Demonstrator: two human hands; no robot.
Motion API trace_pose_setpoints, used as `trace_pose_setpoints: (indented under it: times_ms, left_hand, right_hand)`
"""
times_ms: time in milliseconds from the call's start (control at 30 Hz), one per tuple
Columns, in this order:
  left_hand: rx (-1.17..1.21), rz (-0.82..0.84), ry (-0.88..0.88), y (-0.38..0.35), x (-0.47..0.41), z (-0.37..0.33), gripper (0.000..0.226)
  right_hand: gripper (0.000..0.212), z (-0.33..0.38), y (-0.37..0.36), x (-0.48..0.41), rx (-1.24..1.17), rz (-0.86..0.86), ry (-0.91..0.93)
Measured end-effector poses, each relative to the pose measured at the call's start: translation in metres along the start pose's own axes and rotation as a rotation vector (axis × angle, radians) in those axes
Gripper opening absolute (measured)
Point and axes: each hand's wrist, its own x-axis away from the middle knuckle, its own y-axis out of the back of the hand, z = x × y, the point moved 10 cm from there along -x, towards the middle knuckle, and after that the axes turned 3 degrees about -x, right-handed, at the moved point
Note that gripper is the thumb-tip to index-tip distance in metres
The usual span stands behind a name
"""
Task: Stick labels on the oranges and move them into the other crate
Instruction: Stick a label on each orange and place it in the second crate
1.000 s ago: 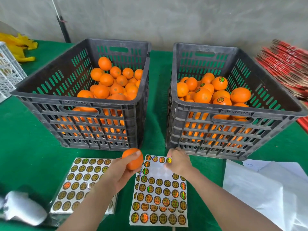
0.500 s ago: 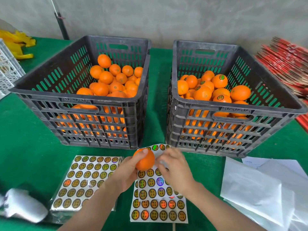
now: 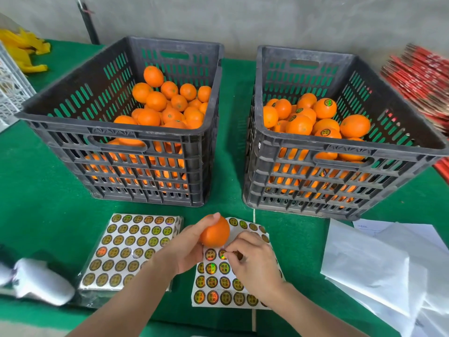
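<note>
My left hand (image 3: 188,249) grips one orange (image 3: 216,233) just above the near sticker sheet (image 3: 218,283), which is partly used. My right hand (image 3: 255,261) lies on that sheet with fingertips pinching at a round gold label (image 3: 224,254) beside the orange. A fuller sticker sheet (image 3: 131,246) lies to the left. The left black crate (image 3: 116,139) holds unlabelled oranges (image 3: 170,103). In the right black crate (image 3: 340,152) lie oranges with labels (image 3: 325,108) on them.
White paper sheets (image 3: 379,268) lie at the right on the green table (image 3: 36,190). A white wrapped bundle (image 3: 36,280) sits at the near left. Red bundled strips (image 3: 422,76) are at the far right, yellow bags (image 3: 21,49) and a white crate (image 3: 12,86) at the far left.
My left hand has carried the orange right and down to the near sheet. My right hand drew back from the sheet's far edge to a label in its middle; the lifted edge lies flat.
</note>
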Motion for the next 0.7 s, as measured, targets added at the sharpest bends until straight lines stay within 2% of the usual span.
trace_pose_setpoints:
  times_ms: [100, 167, 233, 300, 333, 400, 467, 567, 700]
  left_hand:
    - [-0.159, -0.004, 0.009, 0.001, 0.004, 0.006, 0.09]
    - [-0.379, -0.062, -0.004, 0.008, 0.01, 0.006, 0.1]
    - [-0.666, -0.186, -0.092, 0.019, 0.018, -0.008, 0.092]
    - [-0.756, -0.23, -0.21, 0.017, 0.028, -0.027, 0.085]
    - [-0.721, -0.195, -0.25, 0.013, 0.032, -0.032, 0.092]
    - [-0.486, -0.06, -0.283, -0.001, 0.037, -0.038, 0.112]
    - [-0.222, 0.041, -0.289, -0.015, 0.038, -0.042, 0.116]
    - [-0.042, 0.116, -0.285, -0.033, 0.039, -0.052, 0.1]
    - [-0.023, 0.102, -0.327, -0.044, 0.04, -0.064, 0.079]
  right_hand:
    - [0.013, -0.018, -0.004, 0.007, -0.238, 0.045, -0.231]
    - [0.017, -0.037, -0.004, 0.012, -0.4, 0.074, -0.455]
    - [0.022, -0.05, 0.002, 0.014, -0.511, 0.061, -0.595]
    - [0.024, -0.051, 0.014, 0.009, -0.57, 0.043, -0.634]
    - [0.023, -0.049, 0.019, 0.005, -0.598, 0.042, -0.633]
    - [0.022, -0.038, 0.029, -0.007, -0.682, 0.047, -0.605]
    - [0.021, -0.021, 0.04, -0.019, -0.768, 0.059, -0.536]
    - [0.013, 0.007, 0.055, -0.034, -0.789, 0.095, -0.405]
    - [0.014, 0.034, 0.066, -0.045, -0.628, 0.113, -0.268]
